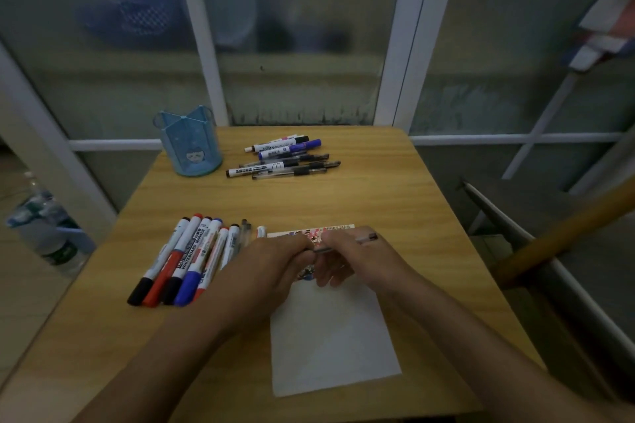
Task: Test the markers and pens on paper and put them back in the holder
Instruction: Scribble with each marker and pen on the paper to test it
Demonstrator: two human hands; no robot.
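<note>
I see the slim clear-barrelled pen (347, 244) held just above the far end of the white paper sheet (333, 336), its long axis running left to right and tilted slightly far at its right end, with my left hand (275, 264) pinching its left end and my right hand (354, 261) curled round its barrel. Left of the hands lies a fanned row of whiteboard markers (185, 261) on the wooden table (395, 189). Further off sit a second cluster of pens and markers (288, 158) and the empty blue plastic holder (187, 144).
</note>
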